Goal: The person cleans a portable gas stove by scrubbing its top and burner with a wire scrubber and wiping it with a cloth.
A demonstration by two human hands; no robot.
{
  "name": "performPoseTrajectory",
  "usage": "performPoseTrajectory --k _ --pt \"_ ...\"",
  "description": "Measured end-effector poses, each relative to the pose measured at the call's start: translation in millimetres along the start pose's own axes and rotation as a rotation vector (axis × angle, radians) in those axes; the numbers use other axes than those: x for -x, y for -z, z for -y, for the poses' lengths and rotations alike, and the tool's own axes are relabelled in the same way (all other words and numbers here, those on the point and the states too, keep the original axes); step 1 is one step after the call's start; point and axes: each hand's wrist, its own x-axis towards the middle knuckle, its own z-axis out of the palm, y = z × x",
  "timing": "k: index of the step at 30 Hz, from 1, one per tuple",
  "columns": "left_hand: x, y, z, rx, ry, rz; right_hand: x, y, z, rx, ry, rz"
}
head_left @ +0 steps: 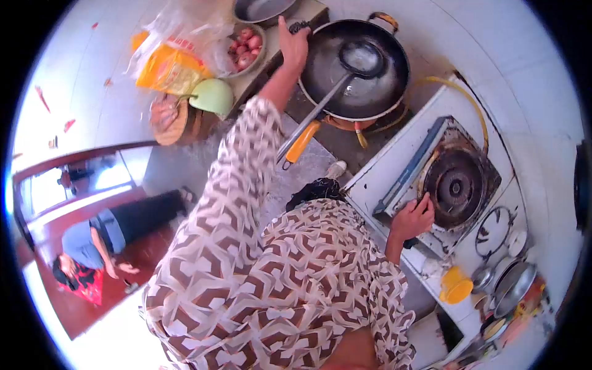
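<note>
My left hand (293,50) reaches out at the upper middle, beside the rim of a big black wok (320,68). It is closed on a dark, wiry scouring ball (300,27). Inside the wok lies a long-handled ladle (362,58), its handle leaning over the near rim. The wok has an orange handle (302,145) towards me. My right hand (412,219) rests at the front edge of a gas stove (404,166), near the round, stained burner (456,188). Its fingers are loosely bent and apart, with nothing visible in them.
A bowl of red onions (246,49), a grey basin (262,8), a green bowl (211,97) and a yellow bag (172,69) are at the upper left. A yellow hose (472,92) runs behind the stove. A yellow mug (455,285) and metal pans (515,288) stand right. Another person (92,237) is at the doorway.
</note>
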Motion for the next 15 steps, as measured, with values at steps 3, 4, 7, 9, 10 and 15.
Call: performPoseTrajectory --k 3,4,7,9,10,15 --pt "-46.7 14.7 4.8 -0.130 0.359 -0.043 -2.9 -5.8 -0.2 -0.004 0.031 0.002" --pt "-60.7 20.1 6.2 -0.139 0.450 -0.015 -3.2 -5.2 0.9 -0.006 0.035 0.005" --pt "-47.6 20.9 -25.8 -0.223 0.243 0.135 0.8 -11.5 -9.5 -0.047 0.054 0.026" --pt "11.6 -1.6 -68.2 -0.164 -0.105 0.295 4.5 -13.6 -16.8 -0.052 0.064 0.003" --pt "48.3 -23.7 -80.9 -0.112 -0.177 0.409 1.9 -6.9 -13.3 -0.061 0.048 -0.017" --pt "226.2 -94.6 -104.8 0.101 -0.484 0.909 -3.8 -6.0 -11.3 -0.080 0.015 -0.023"
